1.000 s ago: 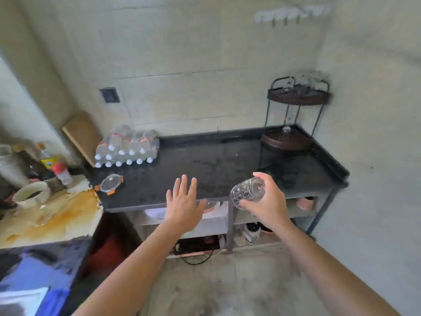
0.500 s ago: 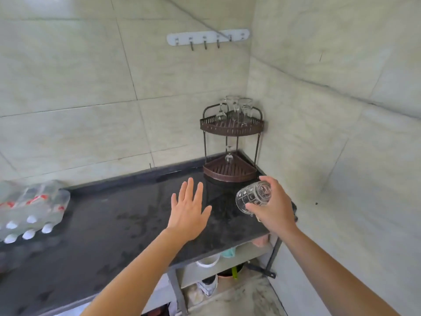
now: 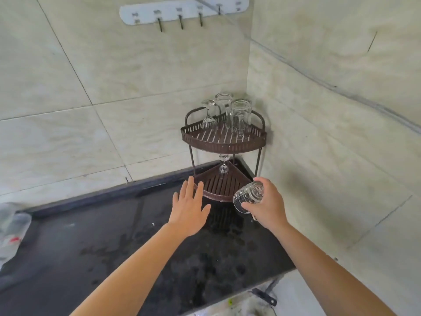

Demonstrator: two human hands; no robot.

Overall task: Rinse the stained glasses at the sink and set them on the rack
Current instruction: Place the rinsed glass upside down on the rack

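Glass (image 3: 249, 197), clear and cut with a pattern, is in the right hand (image 3: 266, 206). It is tilted nearly onto its side above the counter (image 3: 136, 247), close to the right edge. It hangs just in front of the curved front rim of the lower tier (image 3: 218, 185) of the rack (image 3: 223, 144). The grip of that hand is clamped on the glass, with fingers curled over its top and the thumb underneath.

The left hand (image 3: 189, 208) hovers palm down beside it, its grip apart, fingers straight and spread, holding nothing. Its fingertips overlap the left end of the lower tier's rim in this view; whether they touch it cannot be told.

The rack is a brown two-tier corner stand in the far right corner of the counter, against both tiled walls. On the upper tier, a stemmed glass (image 3: 208, 115) stands upside down at the back left. Two tall glasses (image 3: 240, 117) stand at the back and right. Bare slats show across that tier's front and left. On the lower tier, a small stemmed glass (image 3: 224, 166) stands upside down near the back. Open slats lie in front of it, up to the rim.

The counter is black, with wet patches and droplets from the rack toward the near edge. A plastic-wrapped pack (image 3: 11, 229) lies at the left edge. A white hook rail (image 3: 182, 8) is fixed high on the far wall.
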